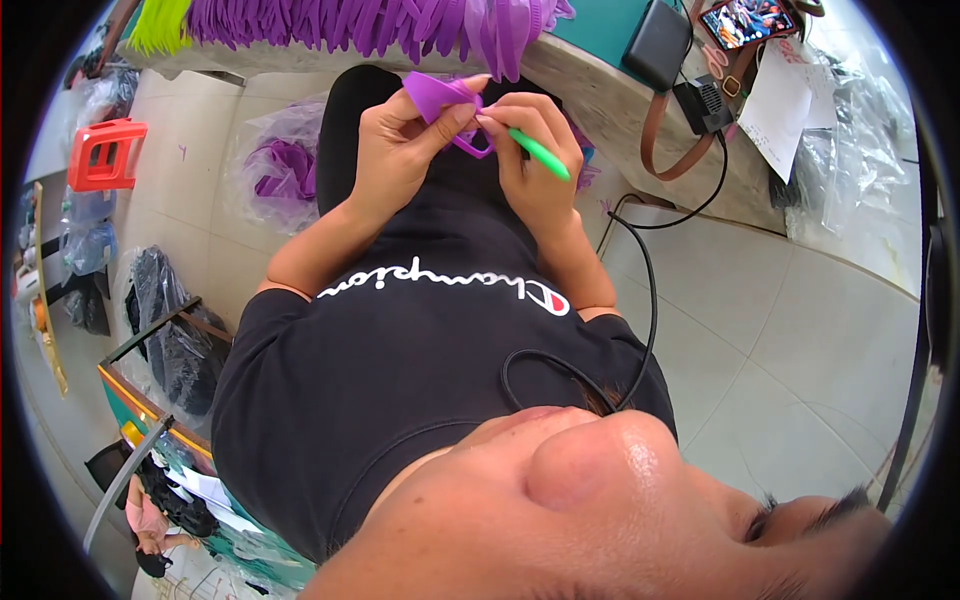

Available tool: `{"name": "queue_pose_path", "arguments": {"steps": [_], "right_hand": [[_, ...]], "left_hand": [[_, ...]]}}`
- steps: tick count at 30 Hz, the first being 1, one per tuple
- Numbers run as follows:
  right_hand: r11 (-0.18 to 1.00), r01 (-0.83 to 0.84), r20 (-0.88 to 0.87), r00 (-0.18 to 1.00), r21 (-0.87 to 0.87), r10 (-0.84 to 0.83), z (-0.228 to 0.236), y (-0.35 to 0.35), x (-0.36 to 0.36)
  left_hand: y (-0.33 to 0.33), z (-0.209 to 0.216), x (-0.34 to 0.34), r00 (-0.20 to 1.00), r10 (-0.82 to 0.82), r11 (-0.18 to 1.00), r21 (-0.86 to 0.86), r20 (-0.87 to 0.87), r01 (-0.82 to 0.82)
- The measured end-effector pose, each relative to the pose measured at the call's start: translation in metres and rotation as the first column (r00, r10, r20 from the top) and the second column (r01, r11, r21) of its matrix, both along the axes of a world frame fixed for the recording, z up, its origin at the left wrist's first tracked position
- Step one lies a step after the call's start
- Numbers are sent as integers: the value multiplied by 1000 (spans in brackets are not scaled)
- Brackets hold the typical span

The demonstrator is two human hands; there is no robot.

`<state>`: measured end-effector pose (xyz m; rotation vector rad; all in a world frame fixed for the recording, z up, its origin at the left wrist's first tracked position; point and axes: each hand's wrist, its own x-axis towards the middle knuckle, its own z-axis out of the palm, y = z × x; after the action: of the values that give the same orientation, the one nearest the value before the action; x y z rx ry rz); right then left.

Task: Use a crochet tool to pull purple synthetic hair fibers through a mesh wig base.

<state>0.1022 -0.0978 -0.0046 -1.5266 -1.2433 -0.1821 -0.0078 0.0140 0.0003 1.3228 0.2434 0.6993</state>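
Note:
Above my lap, my left hand (395,150) pinches a soft-looking purple piece (432,97) between thumb and fingers. A wide flap of it stands up past the fingers, and a narrow loop hangs below. My right hand (537,160) is closed around a bright green pen-like tool (540,154), its rounded end pointing out to the lower right. The tool's other end is hidden in the fingers. My right fingertips meet the purple piece close to the left thumb. Just beyond my hands, a dense row of purple strips (340,25) hangs over the table edge.
Lime-green strips (158,25) lie left of the purple row. On the table's right are a black case (655,45), a phone (748,22), pink scissors (714,60) and a brown strap (655,140). A black cable (652,290) loops nearby. A red stool (105,155) and a plastic bag (280,175) stand left.

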Motion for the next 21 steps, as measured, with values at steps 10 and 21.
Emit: {"name": "queue_pose_path", "arguments": {"steps": [10, 21], "right_hand": [[982, -173, -634, 752, 73, 179, 9, -4, 7], [969, -246, -659, 725, 28, 203, -8, 0, 33]], "left_hand": [[-1, 7, -2, 984, -176, 951, -264, -32, 162], [-1, 21, -11, 921, -356, 903, -313, -161, 295]]}}
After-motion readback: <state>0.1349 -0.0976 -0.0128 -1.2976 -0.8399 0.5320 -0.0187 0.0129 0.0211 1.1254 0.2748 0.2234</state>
